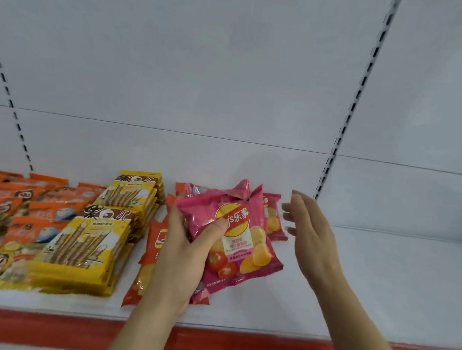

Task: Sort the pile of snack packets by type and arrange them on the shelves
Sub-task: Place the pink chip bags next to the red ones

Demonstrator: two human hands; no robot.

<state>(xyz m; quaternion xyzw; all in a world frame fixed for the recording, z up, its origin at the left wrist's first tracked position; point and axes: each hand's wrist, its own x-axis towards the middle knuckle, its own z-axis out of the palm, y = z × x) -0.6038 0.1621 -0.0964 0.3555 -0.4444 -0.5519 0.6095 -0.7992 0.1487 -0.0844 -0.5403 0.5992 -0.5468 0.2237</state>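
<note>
Holding a pink tomato crisp packet in my left hand, thumb pinched over its face, I keep it above the white shelf to lay it with the pink packets behind. My right hand hovers beside it, fingers released. Orange crisp packets lie just left; yellow biscuit-stick packs stand stacked beyond, leaving bare shelf only rightward.

rough count: two yellow biscuit-stick stacks, at least three pink chip bags, couple orange chip bags, orange packets too many to count
</note>
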